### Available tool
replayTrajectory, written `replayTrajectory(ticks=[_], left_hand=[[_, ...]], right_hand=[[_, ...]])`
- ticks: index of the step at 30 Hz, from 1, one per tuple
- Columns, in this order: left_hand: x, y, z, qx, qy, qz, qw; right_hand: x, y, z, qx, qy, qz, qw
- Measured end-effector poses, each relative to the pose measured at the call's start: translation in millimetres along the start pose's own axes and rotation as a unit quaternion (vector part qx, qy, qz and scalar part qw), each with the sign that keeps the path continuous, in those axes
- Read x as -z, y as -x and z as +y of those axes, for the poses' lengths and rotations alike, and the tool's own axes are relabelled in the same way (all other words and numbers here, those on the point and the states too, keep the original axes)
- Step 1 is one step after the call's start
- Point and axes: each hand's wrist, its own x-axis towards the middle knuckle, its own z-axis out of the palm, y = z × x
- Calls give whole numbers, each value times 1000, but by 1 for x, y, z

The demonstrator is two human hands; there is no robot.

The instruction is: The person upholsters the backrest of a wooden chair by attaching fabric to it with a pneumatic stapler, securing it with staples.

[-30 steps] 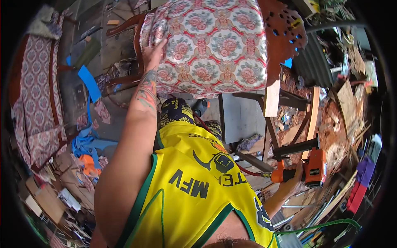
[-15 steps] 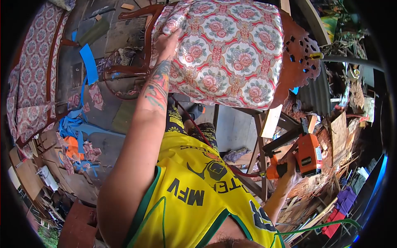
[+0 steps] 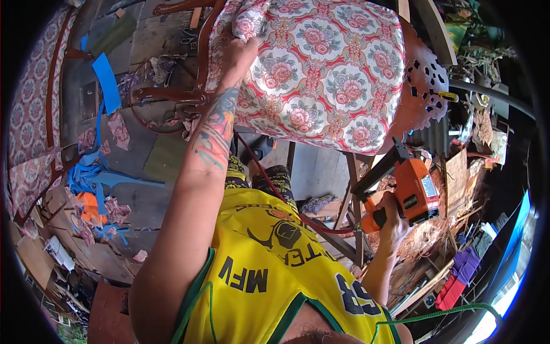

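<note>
Head: orange tool (image 3: 417, 192) in right hand (image 3: 394, 219)

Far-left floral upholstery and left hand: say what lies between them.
Head view: a blue strip, dark green piece and floral scraps lie between, with brown chair legs nearer the left hand.

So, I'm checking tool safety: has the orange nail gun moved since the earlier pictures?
Yes: the orange nail gun has come closer to the floral upholstery, toward its near right corner.
</note>
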Motion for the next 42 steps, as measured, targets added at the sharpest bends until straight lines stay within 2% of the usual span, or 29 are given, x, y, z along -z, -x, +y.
replayTrajectory(ticks=[1, 3, 4, 7, 8, 9, 10, 11, 12, 13, 15, 17, 20, 22, 24, 26, 27, 28, 30, 31, 33, 34, 36, 37, 39, 42], left_hand=[[-9, -7, -9, -47, -36, 47, 997], [-6, -5, -9, -38, -17, 19, 999], [-6, -6, -6, -28, 0, -3, 1000], [-15, -16, -17, -31, 133, -37, 990], [-16, -15, -24, -27, 196, -44, 979], [-46, -46, -59, -58, 239, -41, 968], [-39, -43, -54, -59, 241, -40, 968], [-25, -30, -42, -38, 222, -54, 973], [-17, -20, -38, -13, 202, -70, 977], [-15, -15, -40, -30, 214, -69, 974], [-1, 5, -25, -22, 189, -58, 980], [-6, 1, -30, -38, 145, -28, 988], [-2, 2, -27, -20, 148, -49, 988], [-2, 8, -29, -10, 129, -46, 991], [-2, 3, -27, -4, 107, -35, 994], [-5, 8, -21, 26, 30, -8, 999], [-6, 17, -10, 26, -19, 53, 998], [-9, 18, -11, 28, -22, 52, 998], [-14, 21, -11, -105, -139, 243, 954], [-13, 19, -11, -103, -139, 244, 954], [-4, 13, -7, -303, -246, 196, 900], [-5, 10, -10, -302, -248, 195, 900], [-10, 7, -20, -363, -463, 72, 806], [-14, 5, -26, -388, -371, 94, 839], [-23, 6, -32, -379, -356, 84, 850], [-31, 7, -38, -383, -312, 116, 862]], right_hand=[[-7, 1, -7, -16, -33, -13, 999], [-18, 7, -10, -59, -87, -1, 994], [-19, 9, -12, -30, -35, -8, 999], [-27, 20, -17, -68, -61, 4, 996], [-25, 23, 1, 45, 74, 1, 996], [-25, 25, 10, 156, 206, -7, 966], [-33, 27, -2, 158, 206, -6, 966], [-44, 32, -23, 55, 62, -2, 997], [-49, 38, -33, -53, -82, 2, 995], [-47, 39, -26, -58, -78, 0, 995], [-45, 32, -8, 8, -29, 16, 999], [-49, 32, -16, -12, -41, 2, 999], [-59, 23, -32, -41, -82, -2, 996], [-58, 14, -32, 30, -17, -5, 999], [-56, 7, -34, 34, 5, -31, 999], [-51, 2, -30, 38, 33, -47, 998], [-51, -2, -26, -5, -57, -51, 997], [-50, -4, -26, -8, -57, -52, 997], [-46, -7, -29, 122, 122, -77, 982], [-44, -9, -25, 123, 122, -78, 982], [-41, -13, -14, 166, 207, -81, 961], [-41, -15, -12, 165, 206, -82, 961], [-42, -17, -12, 120, 161, -65, 977], [-45, -18, -15, 118, 162, -67, 977], [-51, -20, -21, -20, 1, -46, 999], [-55, -25, -18, 9, 9, -49, 999]])
